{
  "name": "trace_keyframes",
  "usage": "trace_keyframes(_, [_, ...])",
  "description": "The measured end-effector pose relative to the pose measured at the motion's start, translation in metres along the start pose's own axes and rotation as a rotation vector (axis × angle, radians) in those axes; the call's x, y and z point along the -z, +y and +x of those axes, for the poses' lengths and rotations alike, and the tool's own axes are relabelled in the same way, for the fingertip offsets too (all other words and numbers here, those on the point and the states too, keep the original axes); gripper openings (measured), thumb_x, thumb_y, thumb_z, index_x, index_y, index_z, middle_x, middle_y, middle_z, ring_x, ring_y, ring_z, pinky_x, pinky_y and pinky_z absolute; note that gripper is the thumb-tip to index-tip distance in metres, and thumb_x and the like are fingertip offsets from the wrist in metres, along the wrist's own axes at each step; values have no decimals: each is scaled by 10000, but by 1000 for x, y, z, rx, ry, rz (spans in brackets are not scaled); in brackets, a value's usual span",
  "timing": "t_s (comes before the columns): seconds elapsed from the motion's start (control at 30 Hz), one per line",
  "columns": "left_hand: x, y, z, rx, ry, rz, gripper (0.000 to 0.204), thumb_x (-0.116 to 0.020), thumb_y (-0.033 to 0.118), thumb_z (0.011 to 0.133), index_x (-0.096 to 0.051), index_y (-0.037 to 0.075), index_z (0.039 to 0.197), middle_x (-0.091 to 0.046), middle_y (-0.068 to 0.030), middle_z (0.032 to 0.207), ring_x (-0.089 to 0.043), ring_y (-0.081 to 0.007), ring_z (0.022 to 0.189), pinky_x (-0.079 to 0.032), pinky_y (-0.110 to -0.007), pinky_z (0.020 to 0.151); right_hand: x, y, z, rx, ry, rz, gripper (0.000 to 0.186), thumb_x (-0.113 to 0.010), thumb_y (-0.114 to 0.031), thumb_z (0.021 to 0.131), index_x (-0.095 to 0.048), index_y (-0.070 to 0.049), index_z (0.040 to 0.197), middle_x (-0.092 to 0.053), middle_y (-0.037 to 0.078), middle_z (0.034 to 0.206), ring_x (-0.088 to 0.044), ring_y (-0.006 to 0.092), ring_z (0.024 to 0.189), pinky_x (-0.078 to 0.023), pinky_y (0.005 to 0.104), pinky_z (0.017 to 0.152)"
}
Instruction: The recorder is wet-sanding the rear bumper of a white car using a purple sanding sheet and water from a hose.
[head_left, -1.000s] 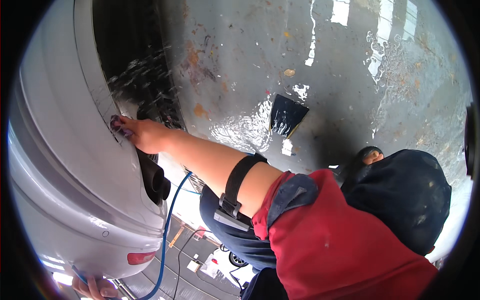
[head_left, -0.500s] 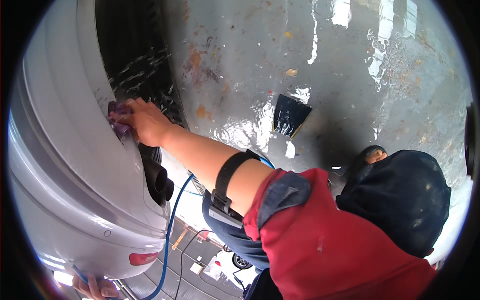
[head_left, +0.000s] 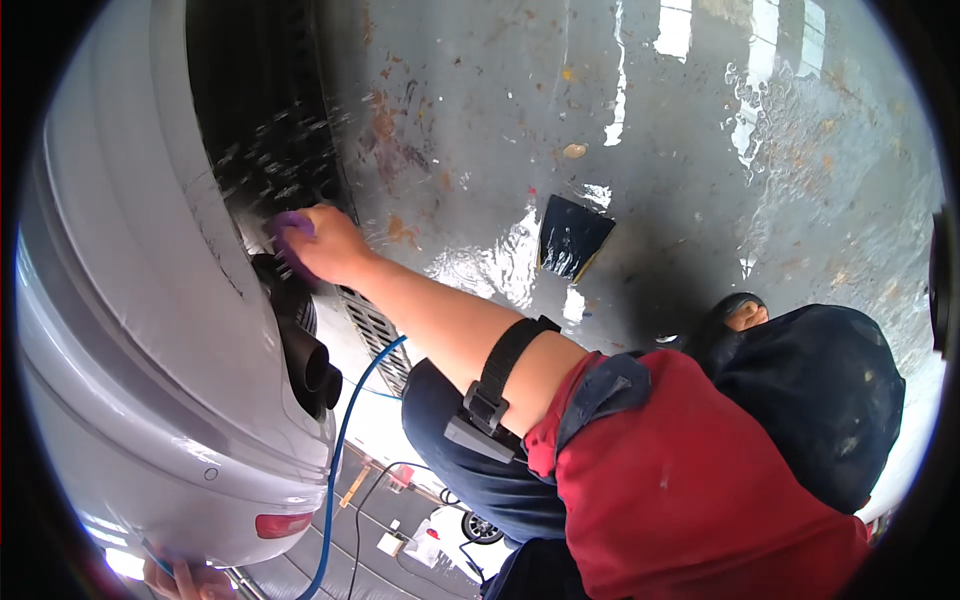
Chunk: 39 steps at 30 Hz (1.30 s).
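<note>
A person in a red shirt (head_left: 690, 490) bends low beside a silver car (head_left: 130, 330). One arm reaches out to the left, with a black strap (head_left: 495, 380) around the upper arm. Which arm it is cannot be told for sure. The hand (head_left: 325, 245) at its end presses a purple sponge (head_left: 288, 228) against the car's edge, just beside the dark wheel arch (head_left: 260, 110). The fingers are curled over the sponge and hold it tight. Two black tail pipes (head_left: 315, 365) stick out just below the hand.

Another hand (head_left: 180, 580) shows at the bottom left, under the car's bumper, near a red light (head_left: 283, 524). Only a few fingers can be seen, so how far open they are cannot be told.

A thin blue hose (head_left: 345, 440) runs down from near the arm toward the bottom. The floor (head_left: 700, 160) is grey, wet and shiny. A dark flat piece (head_left: 572, 238) lies on it, to the right of the arm.
</note>
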<state>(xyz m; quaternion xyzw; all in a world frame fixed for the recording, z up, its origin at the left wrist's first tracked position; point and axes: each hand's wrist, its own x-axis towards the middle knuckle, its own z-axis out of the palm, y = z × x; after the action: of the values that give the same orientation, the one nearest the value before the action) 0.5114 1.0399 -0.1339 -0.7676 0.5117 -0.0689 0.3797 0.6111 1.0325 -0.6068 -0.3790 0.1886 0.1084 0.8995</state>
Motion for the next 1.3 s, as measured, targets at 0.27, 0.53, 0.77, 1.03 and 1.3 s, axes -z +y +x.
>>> trace_keyframes(0.27, [8,2,-2,9,-48,-34,479,-348,363,1157,-666,12,1081,-679,-244,971,-682,-364,776,-588,-487,633,-55,-23,16,92,-132,192,431,-868,-396,836,-796,2,985,-758,255,965,-741,398,979,-564,455,871])
trace_keyframes(0.53, [12,8,-8,17,-82,-26,471,-353,353,1157,-661,2,1097,-673,-262,1008,-693,-399,854,-615,-482,647,-55,-20,38,145,-81,55,363,-917,-269,806,-794,4,1012,-771,238,944,-750,387,899,-565,405,815])
trace_keyframes(0.77, [14,3,-12,77,-115,-61,430,-385,319,1144,-673,0,1152,-674,-251,1052,-687,-367,890,-618,-463,649,-34,-20,45,-28,-327,-160,498,-932,-394,792,-805,-10,1083,-787,212,1087,-758,342,1027,-575,406,911])
trace_keyframes(1.03, [8,1,-3,77,-107,-44,506,-355,338,1150,-680,-34,1042,-679,-313,1110,-717,-403,806,-652,-497,688,-33,-23,53,-189,57,276,532,-927,-465,779,-813,-2,1015,-779,248,1008,-760,379,982,-584,426,883])
trace_keyframes(1.3, [4,3,-1,65,-78,0,479,-341,317,1151,-662,-25,1054,-693,-241,987,-698,-355,793,-643,-439,653,-36,14,20,-165,-37,-331,428,-863,-440,808,-830,-83,1040,-778,222,996,-753,390,988,-583,456,932])
